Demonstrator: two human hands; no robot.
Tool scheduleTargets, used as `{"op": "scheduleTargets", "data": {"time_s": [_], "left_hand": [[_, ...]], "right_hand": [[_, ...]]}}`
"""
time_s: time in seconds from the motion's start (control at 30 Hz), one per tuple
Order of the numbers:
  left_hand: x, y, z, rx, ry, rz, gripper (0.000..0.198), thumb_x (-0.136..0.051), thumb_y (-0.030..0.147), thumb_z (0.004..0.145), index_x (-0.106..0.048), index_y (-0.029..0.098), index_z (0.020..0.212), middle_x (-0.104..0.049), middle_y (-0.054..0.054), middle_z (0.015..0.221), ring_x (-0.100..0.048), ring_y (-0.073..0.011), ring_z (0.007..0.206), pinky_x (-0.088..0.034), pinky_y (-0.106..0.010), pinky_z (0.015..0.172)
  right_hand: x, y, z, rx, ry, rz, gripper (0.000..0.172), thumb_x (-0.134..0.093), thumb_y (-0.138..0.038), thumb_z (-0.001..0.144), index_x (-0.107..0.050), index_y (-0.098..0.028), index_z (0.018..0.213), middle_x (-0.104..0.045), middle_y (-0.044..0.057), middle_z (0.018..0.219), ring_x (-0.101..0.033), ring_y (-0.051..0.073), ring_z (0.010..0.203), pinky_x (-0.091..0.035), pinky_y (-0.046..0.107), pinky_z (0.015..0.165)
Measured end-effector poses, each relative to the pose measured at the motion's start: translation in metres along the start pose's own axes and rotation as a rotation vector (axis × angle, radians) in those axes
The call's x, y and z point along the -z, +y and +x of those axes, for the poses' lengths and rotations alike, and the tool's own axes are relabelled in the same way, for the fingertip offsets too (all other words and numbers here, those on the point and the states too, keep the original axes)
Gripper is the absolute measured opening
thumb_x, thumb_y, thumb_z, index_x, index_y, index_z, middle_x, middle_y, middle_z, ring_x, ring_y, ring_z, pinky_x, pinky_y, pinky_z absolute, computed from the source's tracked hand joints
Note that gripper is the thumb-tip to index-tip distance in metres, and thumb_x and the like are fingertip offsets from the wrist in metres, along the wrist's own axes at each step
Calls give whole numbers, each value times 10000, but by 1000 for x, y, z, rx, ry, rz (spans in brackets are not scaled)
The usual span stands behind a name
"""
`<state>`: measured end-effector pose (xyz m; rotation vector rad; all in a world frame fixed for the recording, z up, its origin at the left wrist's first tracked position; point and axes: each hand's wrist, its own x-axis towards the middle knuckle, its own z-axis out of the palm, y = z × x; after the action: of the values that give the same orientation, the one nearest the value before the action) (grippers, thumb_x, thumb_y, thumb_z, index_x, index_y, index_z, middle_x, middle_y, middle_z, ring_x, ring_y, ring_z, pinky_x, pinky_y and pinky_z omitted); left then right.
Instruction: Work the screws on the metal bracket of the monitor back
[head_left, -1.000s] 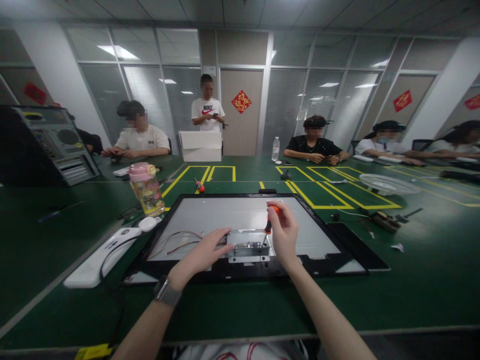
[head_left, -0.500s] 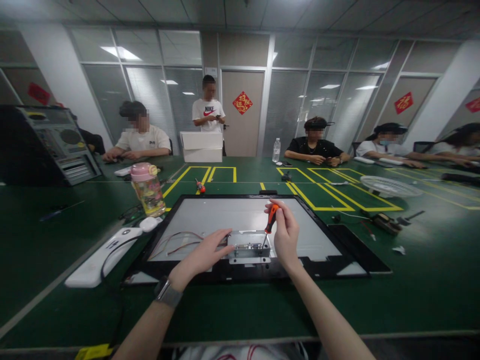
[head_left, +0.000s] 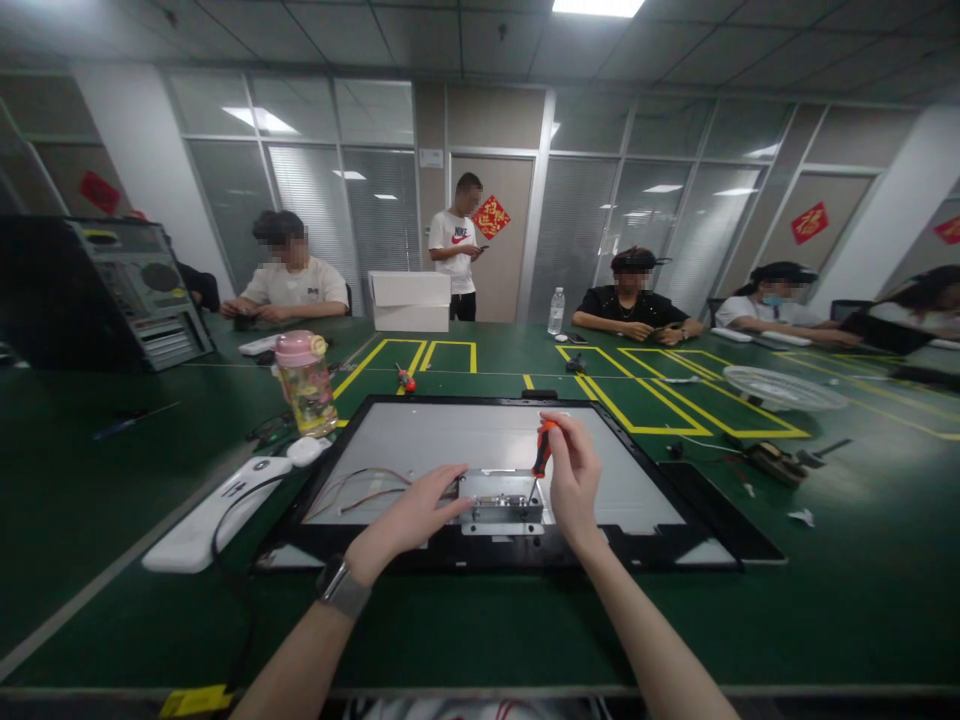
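Note:
An orange and black screwdriver (head_left: 543, 450) is in my right hand (head_left: 574, 475), its shaft pointing down at the right part of a metal bracket (head_left: 504, 510). The bracket sits near the front edge of a flat display panel (head_left: 442, 435) with a black frame, which lies on the green table. My left hand (head_left: 412, 510) rests with its fingers stretched out at the bracket's left side. Thin wires (head_left: 352, 480) run over the panel to the left of the bracket.
A white power bank (head_left: 214, 510) with a black cable and a pink-lidded bottle (head_left: 306, 385) stand left. A black phone-like slab (head_left: 724, 510) lies right. Behind are a white box (head_left: 411, 302), a computer case (head_left: 97, 290) and several people.
The view has tilted up slightly, so the table sits lower in the picture. The standing person has moved right and turned sideways. Both my hands keep their places at the bracket.

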<state>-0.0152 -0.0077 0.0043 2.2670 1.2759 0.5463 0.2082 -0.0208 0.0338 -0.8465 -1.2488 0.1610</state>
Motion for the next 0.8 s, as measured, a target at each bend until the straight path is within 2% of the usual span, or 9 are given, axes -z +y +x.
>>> {"op": "scheduleTargets", "data": {"time_s": [0.13, 0.27, 0.37, 0.5, 0.67, 0.8], "left_hand": [[1, 1, -1, 5, -5, -5, 580, -473, 483, 944, -458, 185, 1442, -474, -111, 1521, -452, -247, 1383, -302, -370, 1160], [2, 5, -1, 32, -10, -3, 578, -476, 468, 940, -459, 187, 1444, -470, -107, 1525, -443, -247, 1392, -297, -367, 1165], [2, 11, -1, 46, -26, 27, 623, -453, 481, 945, -438, 136, 1463, -450, -136, 1534, -429, -255, 1404, -282, -358, 1173], [-2, 16, 0, 78, -59, 95, 635, -417, 454, 959, -410, 86, 1477, -419, -163, 1548, -407, -263, 1421, -267, -375, 1185], [-17, 13, -1, 95, 24, 182, 598, -350, 432, 989, -400, 96, 1482, -390, -171, 1561, -377, -283, 1440, -236, -448, 1201], [-22, 10, -1, 75, 57, 213, 567, -350, 420, 987, -424, 129, 1468, -436, -155, 1538, -421, -276, 1413, -273, -444, 1185]], "right_hand": [[0, 0, -3, -90, -29, 74, 255, -487, -338, 978, -684, -204, 1070, -711, 87, 1018, -670, 226, 895, -521, 405, 816], [0, 1, -3, 18, -17, 2, 196, -539, -300, 957, -688, -209, 1047, -695, 86, 987, -649, 230, 926, -513, 406, 827], [0, -1, -1, 107, -10, -39, 155, -555, -247, 947, -684, -217, 1027, -676, 67, 934, -635, 219, 902, -501, 395, 820], [0, -3, 2, 151, 2, -66, 115, -582, -209, 922, -674, -219, 991, -656, 53, 909, -621, 212, 875, -493, 393, 816], [4, -6, -1, 107, 2, -74, 96, -613, -225, 906, -675, -220, 978, -656, 58, 929, -628, 219, 892, -501, 388, 803], [8, -9, -9, 24, 15, 2, 160, -559, -280, 948, -689, -222, 1021, -689, 69, 947, -658, 218, 877, -528, 380, 776]]}}
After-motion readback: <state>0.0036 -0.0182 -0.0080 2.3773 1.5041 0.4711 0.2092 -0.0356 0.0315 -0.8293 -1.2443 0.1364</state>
